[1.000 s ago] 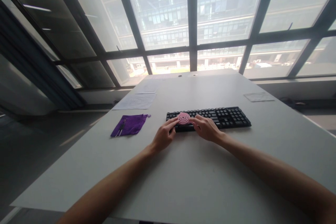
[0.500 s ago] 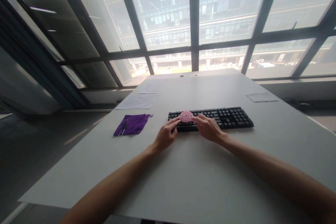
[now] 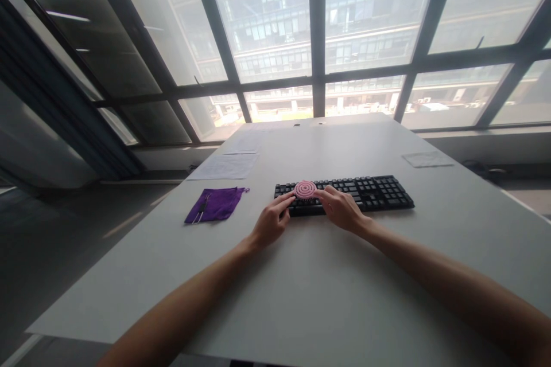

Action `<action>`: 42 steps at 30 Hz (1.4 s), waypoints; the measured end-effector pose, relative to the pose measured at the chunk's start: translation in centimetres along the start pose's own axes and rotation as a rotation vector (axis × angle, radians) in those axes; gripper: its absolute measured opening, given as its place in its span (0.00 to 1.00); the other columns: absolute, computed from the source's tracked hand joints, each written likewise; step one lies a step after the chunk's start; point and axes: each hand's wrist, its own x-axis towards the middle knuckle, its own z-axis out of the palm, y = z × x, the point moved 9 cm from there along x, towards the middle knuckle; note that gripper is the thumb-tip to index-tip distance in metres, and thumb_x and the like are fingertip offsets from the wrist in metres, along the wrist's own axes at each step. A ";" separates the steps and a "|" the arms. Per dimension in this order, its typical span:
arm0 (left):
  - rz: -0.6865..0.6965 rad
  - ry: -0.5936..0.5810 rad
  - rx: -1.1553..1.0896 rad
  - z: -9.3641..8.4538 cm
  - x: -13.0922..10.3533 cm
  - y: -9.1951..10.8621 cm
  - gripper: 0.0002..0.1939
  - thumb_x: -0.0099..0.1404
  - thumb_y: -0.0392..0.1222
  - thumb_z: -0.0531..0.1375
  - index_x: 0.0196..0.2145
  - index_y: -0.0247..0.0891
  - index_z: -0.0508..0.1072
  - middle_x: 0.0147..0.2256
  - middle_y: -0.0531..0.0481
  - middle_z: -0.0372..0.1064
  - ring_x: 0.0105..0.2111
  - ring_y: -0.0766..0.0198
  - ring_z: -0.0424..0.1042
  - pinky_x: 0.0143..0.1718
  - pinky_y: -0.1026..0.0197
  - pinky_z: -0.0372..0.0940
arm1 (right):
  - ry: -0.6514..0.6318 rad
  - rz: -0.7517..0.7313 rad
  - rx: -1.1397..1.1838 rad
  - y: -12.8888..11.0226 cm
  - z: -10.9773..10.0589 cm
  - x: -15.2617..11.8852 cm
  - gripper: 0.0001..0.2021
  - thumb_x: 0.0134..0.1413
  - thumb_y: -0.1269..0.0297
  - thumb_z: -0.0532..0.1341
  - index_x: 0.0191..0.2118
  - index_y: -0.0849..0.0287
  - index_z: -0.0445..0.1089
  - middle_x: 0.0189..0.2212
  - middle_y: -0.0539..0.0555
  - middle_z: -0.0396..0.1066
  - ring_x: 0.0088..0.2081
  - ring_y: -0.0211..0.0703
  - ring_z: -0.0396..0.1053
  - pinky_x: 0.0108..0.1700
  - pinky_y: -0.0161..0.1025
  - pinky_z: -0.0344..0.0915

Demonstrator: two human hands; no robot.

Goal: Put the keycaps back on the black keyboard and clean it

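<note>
A round pink brush [image 3: 305, 188] with concentric rings on top rests over the left part of a black keyboard [image 3: 379, 196]; short bristles seem to show along its lower edge. My left hand [image 3: 272, 219] grips the brush's left rim with its fingertips. From the other side, the fingers of my right hand [image 3: 340, 207] hold its right rim. Both hands are closed around it, above the keyboard's near edge. Some keys are hidden under the brush and my fingers.
To the left lies a purple drawstring pouch [image 3: 221, 204] with a small dark tool with metal prongs [image 3: 201, 210] on it. Paper sheets [image 3: 224, 166] lie beyond it on the white table [image 3: 327, 287]. A flat translucent sheet [image 3: 427, 159] is at the right, and windows rise behind.
The whole view has shifted very slightly to the left. My hands and the brush keep the same place on the keyboard.
</note>
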 end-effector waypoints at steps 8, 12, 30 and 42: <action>-0.010 -0.006 0.003 0.2 -0.1 -0.4 0.23 0.68 0.32 0.53 0.58 0.38 0.74 0.61 0.44 0.68 0.62 0.54 0.67 0.65 0.46 0.63 | -0.030 0.125 -0.051 0.5 0.0 0.5 0.18 0.71 0.64 0.48 0.60 0.51 0.67 0.43 0.56 0.72 0.37 0.44 0.72 0.33 0.35 0.57; -0.009 -0.004 0.004 0.4 0.0 -0.4 0.22 0.68 0.32 0.53 0.58 0.38 0.74 0.60 0.44 0.68 0.61 0.54 0.68 0.65 0.46 0.63 | -0.049 0.130 -0.058 0.4 0.2 0.9 0.18 0.72 0.63 0.48 0.60 0.50 0.66 0.44 0.56 0.72 0.38 0.46 0.73 0.34 0.36 0.59; 0.000 -0.013 0.013 0.5 -0.1 -0.6 0.22 0.69 0.33 0.54 0.58 0.39 0.74 0.60 0.44 0.69 0.61 0.53 0.68 0.64 0.45 0.63 | -0.019 0.216 -0.083 1.5 0.1 0.9 0.19 0.72 0.64 0.46 0.60 0.53 0.67 0.47 0.58 0.72 0.38 0.46 0.74 0.36 0.37 0.61; 0.001 -0.028 0.014 0.8 -0.1 -0.9 0.21 0.67 0.32 0.54 0.55 0.39 0.76 0.59 0.44 0.70 0.60 0.53 0.69 0.64 0.44 0.64 | -0.050 0.160 -0.061 1.1 0.4 1.9 0.19 0.72 0.64 0.47 0.61 0.52 0.65 0.47 0.58 0.71 0.40 0.47 0.74 0.37 0.37 0.62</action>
